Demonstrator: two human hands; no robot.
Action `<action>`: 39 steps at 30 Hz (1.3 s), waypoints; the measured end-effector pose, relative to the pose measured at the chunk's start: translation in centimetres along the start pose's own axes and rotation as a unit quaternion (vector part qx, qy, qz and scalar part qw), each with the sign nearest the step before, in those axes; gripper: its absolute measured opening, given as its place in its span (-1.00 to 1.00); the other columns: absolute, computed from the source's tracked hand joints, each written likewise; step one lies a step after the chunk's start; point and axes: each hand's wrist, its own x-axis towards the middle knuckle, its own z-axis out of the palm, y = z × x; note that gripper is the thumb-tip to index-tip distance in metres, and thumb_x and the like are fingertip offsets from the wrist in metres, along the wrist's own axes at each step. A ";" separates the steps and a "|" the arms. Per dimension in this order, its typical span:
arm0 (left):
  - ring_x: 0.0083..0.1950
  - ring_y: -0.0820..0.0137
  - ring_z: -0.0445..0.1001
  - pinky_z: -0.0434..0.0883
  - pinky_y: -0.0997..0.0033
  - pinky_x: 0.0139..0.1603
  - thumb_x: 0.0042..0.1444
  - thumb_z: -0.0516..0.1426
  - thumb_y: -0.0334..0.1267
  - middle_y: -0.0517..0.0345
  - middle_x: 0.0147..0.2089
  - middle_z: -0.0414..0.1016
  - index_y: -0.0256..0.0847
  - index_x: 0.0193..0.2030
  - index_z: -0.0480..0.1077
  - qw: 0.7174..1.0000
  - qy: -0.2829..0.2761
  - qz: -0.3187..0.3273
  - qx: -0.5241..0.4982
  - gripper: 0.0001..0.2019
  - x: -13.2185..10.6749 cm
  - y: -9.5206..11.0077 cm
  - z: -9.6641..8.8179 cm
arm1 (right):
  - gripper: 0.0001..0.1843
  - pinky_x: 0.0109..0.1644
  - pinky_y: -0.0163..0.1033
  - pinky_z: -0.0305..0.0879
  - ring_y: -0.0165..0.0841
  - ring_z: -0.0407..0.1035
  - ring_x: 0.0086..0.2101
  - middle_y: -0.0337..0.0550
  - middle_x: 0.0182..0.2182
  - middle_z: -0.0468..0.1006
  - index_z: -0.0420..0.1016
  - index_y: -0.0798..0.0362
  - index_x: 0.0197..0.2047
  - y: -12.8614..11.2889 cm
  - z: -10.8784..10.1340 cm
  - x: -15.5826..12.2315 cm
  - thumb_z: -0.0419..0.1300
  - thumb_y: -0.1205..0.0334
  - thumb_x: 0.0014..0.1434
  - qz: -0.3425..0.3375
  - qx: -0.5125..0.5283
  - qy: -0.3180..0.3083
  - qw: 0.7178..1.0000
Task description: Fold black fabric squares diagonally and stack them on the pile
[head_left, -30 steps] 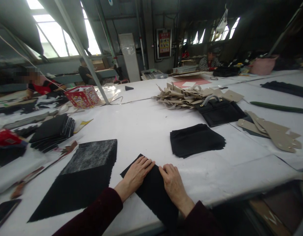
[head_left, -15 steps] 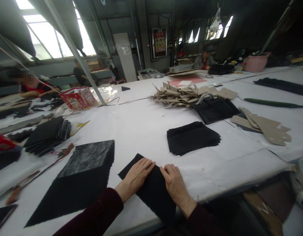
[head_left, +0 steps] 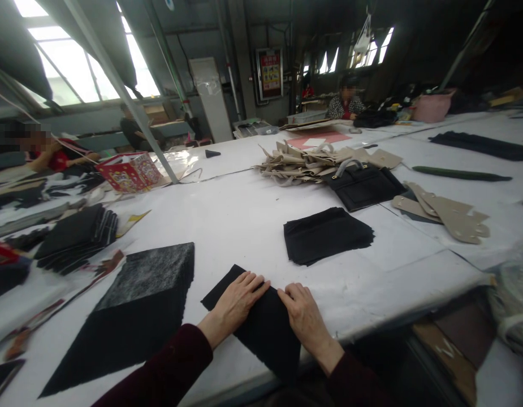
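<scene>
White-topped worktable (head_left: 227, 226) spans a dim workshop. At its near edge lies a long, flat black fabric panel (head_left: 267, 333). The left hand (head_left: 240, 299) rests across the panel, fingers side by side; the right hand (head_left: 307, 319) touches its right side, fingers curled. Whether either pinches fabric, I cannot tell. Farther from that edge lies a ragged black fabric stack (head_left: 329, 234).
</scene>
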 end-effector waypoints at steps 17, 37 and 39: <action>0.14 0.26 0.32 0.23 0.24 0.25 0.22 -0.02 -0.47 -0.01 0.16 0.32 -0.16 0.35 0.09 1.000 -0.017 0.006 -0.001 -0.46 0.7 1.4 0.1 | -0.74 -0.13 -0.18 0.12 -0.27 0.20 -0.21 -0.11 -0.27 0.38 0.46 0.08 -0.06 0.5 -1.4 -1.0 0.05 0.48 0.27 -0.006 0.007 -0.022 1.000; 0.15 0.25 0.27 0.20 0.24 0.26 0.17 -0.04 -0.53 0.03 0.14 0.32 -0.14 0.39 0.04 1.000 -0.021 0.019 -0.008 -0.37 1.4 3.2 1.0 | -0.70 -0.11 -0.11 0.13 -0.23 0.21 -0.23 -0.07 -0.27 0.39 0.40 0.13 0.08 0.2 -2.5 -2.3 0.05 0.42 0.30 -0.003 -0.075 -0.026 0.997; 0.14 0.24 0.27 0.21 0.21 0.26 0.16 -0.04 -0.54 0.04 0.13 0.32 -0.07 0.40 0.01 1.000 -0.024 0.017 -0.007 -0.34 1.6 3.4 0.9 | -0.69 -0.13 -0.11 0.13 -0.24 0.21 -0.24 -0.07 -0.28 0.39 0.40 0.15 0.09 0.3 -2.6 -2.4 0.04 0.44 0.30 -0.002 -0.075 -0.017 0.997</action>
